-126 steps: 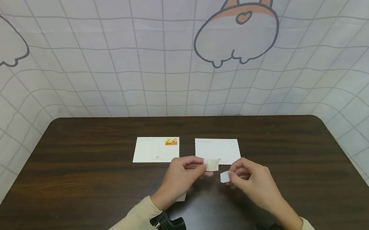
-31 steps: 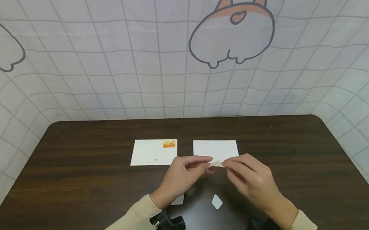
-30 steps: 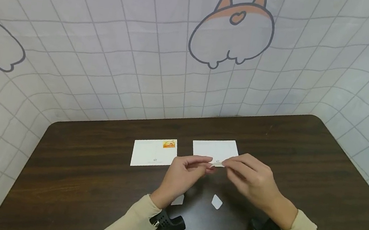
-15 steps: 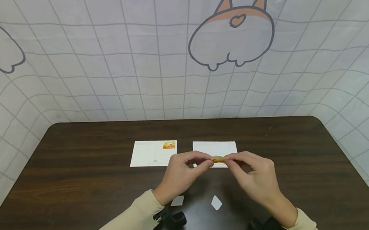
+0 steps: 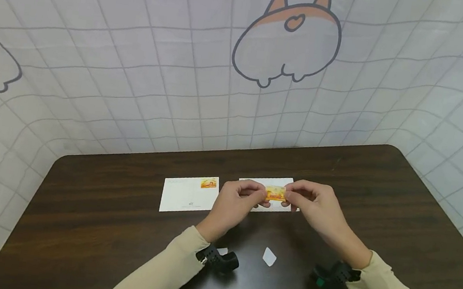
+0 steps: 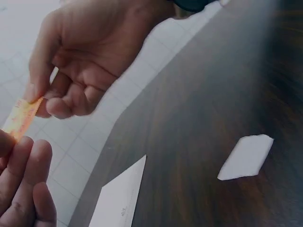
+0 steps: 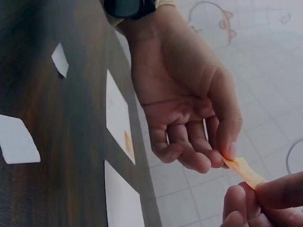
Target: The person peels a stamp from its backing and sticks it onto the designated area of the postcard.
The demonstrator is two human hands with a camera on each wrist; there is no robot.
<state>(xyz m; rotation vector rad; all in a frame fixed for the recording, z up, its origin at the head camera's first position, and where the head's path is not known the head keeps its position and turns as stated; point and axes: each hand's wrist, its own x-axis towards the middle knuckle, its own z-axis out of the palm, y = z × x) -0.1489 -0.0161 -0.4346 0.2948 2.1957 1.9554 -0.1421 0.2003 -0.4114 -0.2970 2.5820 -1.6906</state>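
Both hands hold one small orange and yellow postage stamp [image 5: 275, 193], its printed side facing up in the head view. My left hand [image 5: 236, 202] pinches the stamp's left end between thumb and fingers. Its right end is pinched by my right hand [image 5: 322, 212]. The wrist views show the stamp [image 7: 242, 170] raised off the table, stretched between the two sets of fingertips. Beneath the hands lies a white postcard [image 5: 280, 206], partly hidden by them. To its left is another white postcard [image 5: 185, 196] with a matching stamp [image 5: 209, 184] at its top right corner.
A white paper scrap [image 5: 269, 257] lies on the dark wooden table [image 5: 85, 223] nearer the body. A second scrap [image 5: 222, 250] shows partly behind the left wrist's camera. A gridded white curtain [image 5: 135, 78] hangs behind the table's far edge.
The scrap once in the right hand now lies on the table. The right hand has taken the stamp's other end, and the stamp has turned from pale backing to printed side, moving slightly farther away.
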